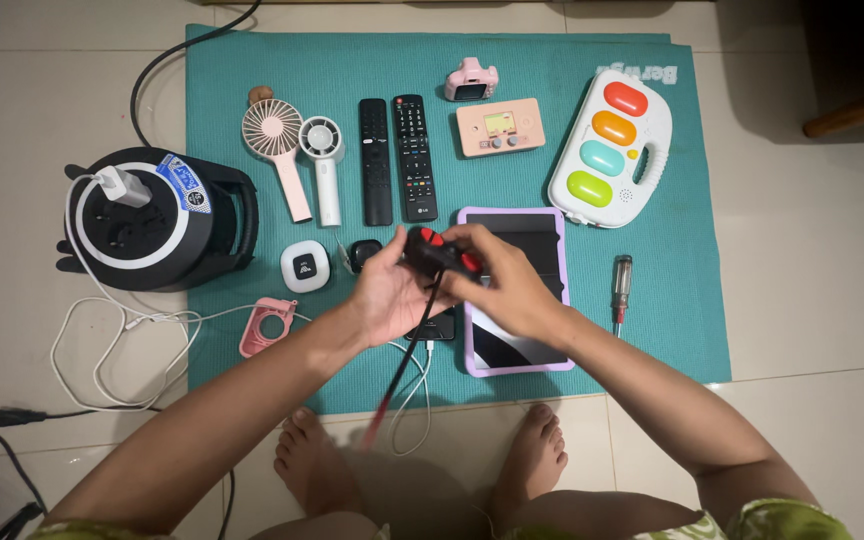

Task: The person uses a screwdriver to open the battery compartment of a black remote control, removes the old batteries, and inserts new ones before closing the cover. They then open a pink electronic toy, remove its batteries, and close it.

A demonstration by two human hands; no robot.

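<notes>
My left hand (384, 295) and my right hand (508, 285) together hold a small black gadget with red buttons (434, 252) above the teal mat (652, 300). A red and black cord (400, 378) hangs down from the gadget toward my feet. Right under my hands lies a tablet in a purple case (527, 345), and a black phone (436, 327) with a white cable plugged in is partly hidden by my left hand.
On the mat lie a pink fan (276, 145), a white fan (324, 165), two black remotes (396, 158), a pink toy camera (471, 82), a pink handheld game (500, 127), a white toy keyboard (612, 148), a screwdriver (620, 290), earbud cases (305, 266). A black cable reel (157, 218) stands on the left.
</notes>
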